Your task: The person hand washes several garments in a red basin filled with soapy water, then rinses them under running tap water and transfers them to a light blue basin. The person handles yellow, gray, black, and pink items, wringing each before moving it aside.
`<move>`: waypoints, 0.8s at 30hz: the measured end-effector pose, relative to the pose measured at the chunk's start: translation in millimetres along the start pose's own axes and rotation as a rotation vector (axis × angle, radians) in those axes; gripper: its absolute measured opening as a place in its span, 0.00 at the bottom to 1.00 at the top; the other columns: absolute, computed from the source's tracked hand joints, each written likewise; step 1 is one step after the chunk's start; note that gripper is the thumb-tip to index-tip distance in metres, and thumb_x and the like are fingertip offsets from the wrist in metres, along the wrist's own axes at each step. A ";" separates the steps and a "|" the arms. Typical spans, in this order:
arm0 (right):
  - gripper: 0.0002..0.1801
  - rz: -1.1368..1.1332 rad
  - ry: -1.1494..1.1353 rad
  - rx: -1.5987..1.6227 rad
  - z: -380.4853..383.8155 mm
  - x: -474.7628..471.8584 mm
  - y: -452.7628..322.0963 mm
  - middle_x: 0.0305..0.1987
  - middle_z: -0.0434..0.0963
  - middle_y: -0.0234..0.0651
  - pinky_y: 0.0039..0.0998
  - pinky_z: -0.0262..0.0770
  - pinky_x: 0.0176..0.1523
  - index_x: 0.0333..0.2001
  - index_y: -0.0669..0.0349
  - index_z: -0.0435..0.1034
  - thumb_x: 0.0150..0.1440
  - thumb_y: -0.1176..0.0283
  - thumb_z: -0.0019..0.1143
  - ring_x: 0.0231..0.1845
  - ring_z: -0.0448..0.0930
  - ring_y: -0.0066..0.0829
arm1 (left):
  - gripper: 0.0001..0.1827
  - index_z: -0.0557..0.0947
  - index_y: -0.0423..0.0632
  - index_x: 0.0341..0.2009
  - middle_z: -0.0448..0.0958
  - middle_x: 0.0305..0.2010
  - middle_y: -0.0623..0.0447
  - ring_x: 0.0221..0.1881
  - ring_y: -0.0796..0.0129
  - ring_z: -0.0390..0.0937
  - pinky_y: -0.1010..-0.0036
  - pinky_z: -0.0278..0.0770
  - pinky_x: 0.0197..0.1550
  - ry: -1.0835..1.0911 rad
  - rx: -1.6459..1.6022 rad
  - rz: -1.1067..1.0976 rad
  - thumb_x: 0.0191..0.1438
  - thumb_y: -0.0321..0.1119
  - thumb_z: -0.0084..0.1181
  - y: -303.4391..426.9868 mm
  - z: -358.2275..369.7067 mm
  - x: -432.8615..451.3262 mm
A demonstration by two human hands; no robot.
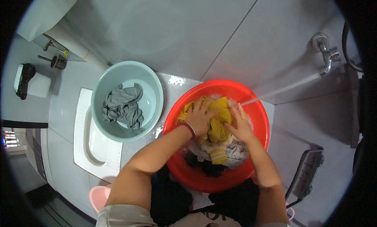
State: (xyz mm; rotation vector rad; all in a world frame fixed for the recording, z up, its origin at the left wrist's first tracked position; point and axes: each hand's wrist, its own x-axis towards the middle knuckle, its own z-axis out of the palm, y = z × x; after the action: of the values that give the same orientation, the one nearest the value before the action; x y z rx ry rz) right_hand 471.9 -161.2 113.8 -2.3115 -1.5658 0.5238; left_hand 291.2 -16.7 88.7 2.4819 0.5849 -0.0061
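Observation:
A red plastic basin [173, 171] holds wet clothes and suds. On top lies a yellow garment [219, 132] with white stripes near one end. My left hand [200, 116] rests on it with fingers spread, a reddish band around the wrist. At the right edge of the yellow cloth is my right hand [241, 124], its thumb apart from the other fingers. Water from a chrome tap [326, 60] streams into the basin beside my right fingertips. Grey-white clothing [237, 153] and dark clothing [206, 166] lie below, nearer to me.
A pale blue-green basin [98, 121] with a grey garment [125, 104] inside stands at left, overlapping a white squat toilet [81, 141]. Tiled wall rises behind. A grey rack-like object [307, 174] is at right, a pink plastic item [98, 197] at lower left.

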 end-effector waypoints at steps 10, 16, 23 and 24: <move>0.41 0.141 -0.142 0.421 99.1 -6.3 51.5 0.68 0.53 0.49 0.38 0.51 0.67 0.68 0.51 0.45 0.55 0.53 0.53 0.67 0.56 0.48 | 0.44 0.53 0.71 0.66 0.39 0.73 0.50 0.72 0.47 0.35 0.42 0.43 0.65 -0.386 0.037 0.028 0.43 0.42 0.56 -31.2 49.2 19.5; 0.31 0.889 -0.244 0.607 113.3 -32.4 94.8 0.55 0.69 0.53 0.30 0.59 0.61 0.57 0.69 0.62 0.62 0.53 0.39 0.59 0.67 0.45 | 0.33 0.65 0.61 0.61 0.57 0.66 0.46 0.67 0.51 0.53 0.62 0.51 0.67 -0.333 -0.318 0.116 0.48 0.26 0.46 -55.8 80.1 72.1; 0.26 0.371 0.064 0.624 147.2 -23.3 139.6 0.49 0.74 0.47 0.30 0.64 0.58 0.53 0.70 0.66 0.60 0.59 0.47 0.52 0.72 0.38 | 0.25 0.74 0.47 0.53 0.71 0.55 0.47 0.58 0.57 0.67 0.67 0.63 0.60 -0.243 -1.423 -0.544 0.48 0.19 0.42 -60.7 71.2 81.4; 0.24 0.347 0.059 0.772 139.9 -9.2 128.5 0.49 0.75 0.46 0.30 0.65 0.57 0.52 0.69 0.66 0.59 0.62 0.49 0.52 0.73 0.36 | 0.22 0.73 0.45 0.54 0.71 0.54 0.46 0.57 0.56 0.68 0.66 0.65 0.59 -0.151 -1.616 -0.426 0.53 0.29 0.44 -81.1 91.0 73.0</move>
State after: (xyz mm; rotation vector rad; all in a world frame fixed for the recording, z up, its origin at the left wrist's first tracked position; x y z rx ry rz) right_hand 510.5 -210.2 -65.9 -1.9373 -0.7230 0.9325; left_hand 335.2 23.0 -40.5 0.7751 0.6355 0.0797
